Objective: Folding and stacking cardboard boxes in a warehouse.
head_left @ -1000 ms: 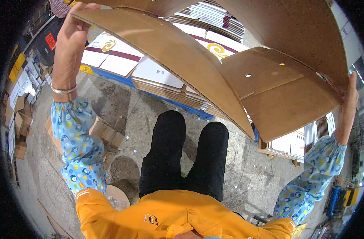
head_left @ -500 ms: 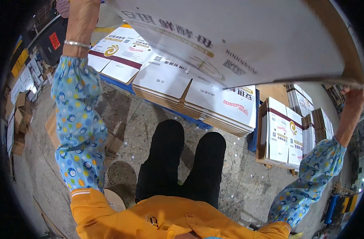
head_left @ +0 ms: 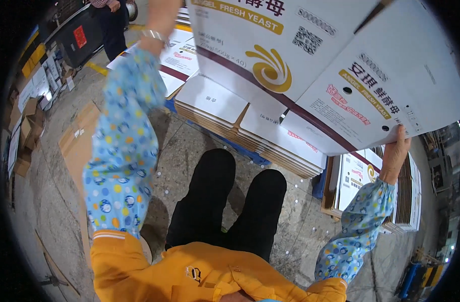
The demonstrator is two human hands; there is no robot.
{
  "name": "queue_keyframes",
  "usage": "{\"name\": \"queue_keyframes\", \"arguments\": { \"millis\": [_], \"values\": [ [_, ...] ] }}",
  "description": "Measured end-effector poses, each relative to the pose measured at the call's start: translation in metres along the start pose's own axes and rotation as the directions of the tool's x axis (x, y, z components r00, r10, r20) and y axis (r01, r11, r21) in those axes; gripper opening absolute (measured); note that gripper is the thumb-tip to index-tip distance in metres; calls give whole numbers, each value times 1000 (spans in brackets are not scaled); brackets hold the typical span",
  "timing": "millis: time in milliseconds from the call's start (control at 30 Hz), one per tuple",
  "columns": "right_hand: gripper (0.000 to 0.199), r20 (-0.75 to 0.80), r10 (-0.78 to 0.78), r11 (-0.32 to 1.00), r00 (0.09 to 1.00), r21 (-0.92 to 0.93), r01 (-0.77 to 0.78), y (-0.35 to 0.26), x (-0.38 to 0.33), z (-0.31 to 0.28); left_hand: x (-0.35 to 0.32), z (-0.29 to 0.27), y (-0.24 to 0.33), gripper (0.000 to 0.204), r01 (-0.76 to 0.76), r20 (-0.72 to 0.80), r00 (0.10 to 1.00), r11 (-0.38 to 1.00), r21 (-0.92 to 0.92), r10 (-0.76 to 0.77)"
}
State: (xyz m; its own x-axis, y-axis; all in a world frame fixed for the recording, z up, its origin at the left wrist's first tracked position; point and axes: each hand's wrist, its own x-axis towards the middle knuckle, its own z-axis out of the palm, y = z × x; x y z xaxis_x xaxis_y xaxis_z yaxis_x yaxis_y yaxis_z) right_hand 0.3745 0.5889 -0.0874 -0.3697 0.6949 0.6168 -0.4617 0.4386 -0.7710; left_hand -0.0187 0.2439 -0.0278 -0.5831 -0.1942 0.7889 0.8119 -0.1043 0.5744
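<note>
Both hands — right hand (head_left: 395,151) visible — grip a flat white cardboard carton (head_left: 330,65).

Looks like a packing warehouse or carton workshop to me. Bare, stained concrete floor (head_left: 63,201), and just below the right hand (head_left: 396,151) there's a stack of flattened printed cartons (head_left: 250,126) on a blue pallet (head_left: 250,153), with another stack on a wooden pallet (head_left: 335,209) right beside that hand. Loose brown cardboard sheets (head_left: 76,138) lie on the floor below the left hand, small boxes (head_left: 23,126) further out
</note>
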Motion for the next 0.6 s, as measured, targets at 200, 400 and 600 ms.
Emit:
{"name": "queue_keyframes", "arguments": {
  "millis": [200,400,600],
  "values": [
    [44,88,-64,960,994,-267,86,-65,-25,92,-248,-25,-49,42,883,850,-1,399,247,-526],
    [38,-1,-85,980,996,-181,83,-78,-58,145,-369,-2,20,62,969,875,-195,-223,103,-444],
    [40,-35,-152,982,988,-117,147,-88,-87,174,-371,-7,30,50,715,877,136,-567,-409,-461]
  ]
}}
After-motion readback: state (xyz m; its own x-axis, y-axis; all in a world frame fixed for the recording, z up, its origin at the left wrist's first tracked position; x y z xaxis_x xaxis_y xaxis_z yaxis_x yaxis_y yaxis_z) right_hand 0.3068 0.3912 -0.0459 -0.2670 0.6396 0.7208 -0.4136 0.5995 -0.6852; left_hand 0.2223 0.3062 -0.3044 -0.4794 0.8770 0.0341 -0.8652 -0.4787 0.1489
